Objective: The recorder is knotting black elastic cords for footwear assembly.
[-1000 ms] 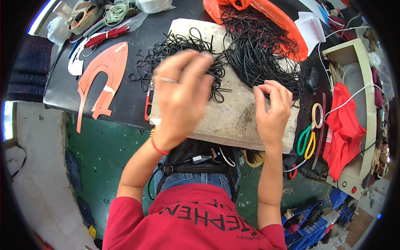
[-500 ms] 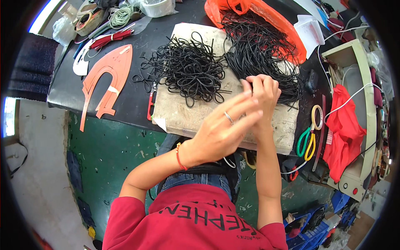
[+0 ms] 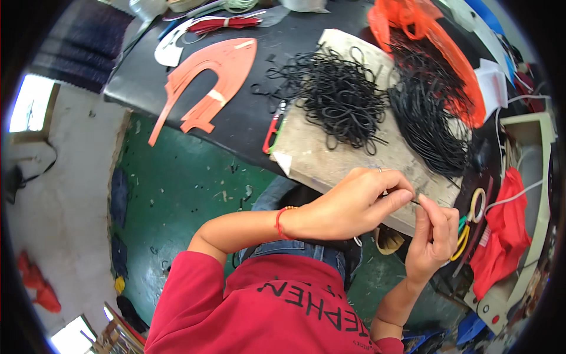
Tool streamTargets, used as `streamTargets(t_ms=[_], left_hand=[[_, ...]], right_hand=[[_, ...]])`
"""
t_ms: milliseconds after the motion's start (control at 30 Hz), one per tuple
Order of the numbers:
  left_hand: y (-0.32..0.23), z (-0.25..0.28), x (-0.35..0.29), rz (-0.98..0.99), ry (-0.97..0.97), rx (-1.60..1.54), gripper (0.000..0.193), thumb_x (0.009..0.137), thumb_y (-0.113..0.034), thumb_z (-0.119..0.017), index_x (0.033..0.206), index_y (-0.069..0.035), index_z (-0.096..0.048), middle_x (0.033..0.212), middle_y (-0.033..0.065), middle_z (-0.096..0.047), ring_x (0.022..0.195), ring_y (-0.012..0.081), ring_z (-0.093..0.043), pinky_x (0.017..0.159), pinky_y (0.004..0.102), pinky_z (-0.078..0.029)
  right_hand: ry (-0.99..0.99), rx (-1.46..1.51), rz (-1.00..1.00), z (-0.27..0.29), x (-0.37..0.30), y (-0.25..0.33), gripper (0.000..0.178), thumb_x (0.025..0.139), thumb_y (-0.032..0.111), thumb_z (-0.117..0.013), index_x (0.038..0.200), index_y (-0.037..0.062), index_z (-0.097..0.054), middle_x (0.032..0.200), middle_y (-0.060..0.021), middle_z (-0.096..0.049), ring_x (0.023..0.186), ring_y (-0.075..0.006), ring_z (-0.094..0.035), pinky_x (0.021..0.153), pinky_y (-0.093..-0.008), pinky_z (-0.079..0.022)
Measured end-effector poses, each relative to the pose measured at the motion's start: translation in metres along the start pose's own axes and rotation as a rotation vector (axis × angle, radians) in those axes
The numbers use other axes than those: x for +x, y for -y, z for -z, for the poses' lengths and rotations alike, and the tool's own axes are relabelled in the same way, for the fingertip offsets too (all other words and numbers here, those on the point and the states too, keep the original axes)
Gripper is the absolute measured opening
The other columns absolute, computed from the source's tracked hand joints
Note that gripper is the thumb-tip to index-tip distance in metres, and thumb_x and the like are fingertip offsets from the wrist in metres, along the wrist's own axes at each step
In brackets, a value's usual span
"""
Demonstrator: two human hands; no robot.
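My left hand (image 3: 365, 203), with a ring and a red bracelet, is closed in a pinch above the front edge of the pale board (image 3: 315, 162). Between it and my right hand (image 3: 435, 239) a short dark bit of black cord (image 3: 415, 202) shows. The thumb and forefinger of my right hand pinch this cord too; most of it is hidden by the fingers. Beyond the hands lies a tangled heap of looped black cords (image 3: 345, 94). To its right is a bundle of straighter black cords (image 3: 427, 118), partly inside an orange plastic bag (image 3: 471, 76).
Flat orange curved pieces (image 3: 236, 65) lie on the black table (image 3: 141, 82) at left. A red-handled tool (image 3: 273, 133) lies by the board's left edge. Scissors with yellow and green handles (image 3: 461, 239), a tape roll (image 3: 477, 205) and red cloth (image 3: 501, 230) are at right.
My hands have come back from the straighter cord bundle toward my body, and both now pinch a black cord. My view has shifted, so the table sits farther right and higher.
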State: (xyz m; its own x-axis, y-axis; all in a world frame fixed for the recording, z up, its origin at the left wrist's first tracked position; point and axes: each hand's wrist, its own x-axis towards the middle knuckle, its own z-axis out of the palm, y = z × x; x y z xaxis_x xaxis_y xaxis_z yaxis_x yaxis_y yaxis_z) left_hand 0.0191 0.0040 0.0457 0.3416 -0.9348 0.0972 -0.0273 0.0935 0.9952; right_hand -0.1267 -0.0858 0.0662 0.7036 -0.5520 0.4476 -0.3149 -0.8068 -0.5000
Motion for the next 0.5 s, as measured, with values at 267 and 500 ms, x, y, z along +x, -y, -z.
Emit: streamTargets(t_ms=[267, 500], left_hand=[[0.010, 0.035, -0.023, 0.251, 0.123, -0.011, 0.023, 0.088, -0.018, -0.055, 0.099, 0.001, -0.061, 0.078, 0.0053, -0.064, 0.071, 0.0087, -0.058, 0.062, 0.0232, -0.045], [0.013, 0.037, -0.025, 0.375, 0.199, -0.146, 0.022, 0.087, -0.013, -0.056, 0.099, 0.005, -0.060, 0.081, 0.0070, -0.064, 0.073, 0.0099, -0.061, 0.067, 0.0223, -0.050]], right_hand=[[0.156, 0.357, -0.380, -0.011, 0.001, 0.013, 0.017, 0.078, -0.003, -0.061, 0.094, 0.0022, -0.064, 0.079, -0.0078, -0.056, 0.069, -0.0180, -0.055, 0.062, -0.0271, -0.044], [-0.178, 0.060, -0.176, -0.017, 0.006, -0.010, 0.014, 0.078, -0.004, -0.062, 0.091, -0.0003, -0.064, 0.083, -0.0073, -0.060, 0.072, -0.0147, -0.056, 0.062, -0.0238, -0.044]])
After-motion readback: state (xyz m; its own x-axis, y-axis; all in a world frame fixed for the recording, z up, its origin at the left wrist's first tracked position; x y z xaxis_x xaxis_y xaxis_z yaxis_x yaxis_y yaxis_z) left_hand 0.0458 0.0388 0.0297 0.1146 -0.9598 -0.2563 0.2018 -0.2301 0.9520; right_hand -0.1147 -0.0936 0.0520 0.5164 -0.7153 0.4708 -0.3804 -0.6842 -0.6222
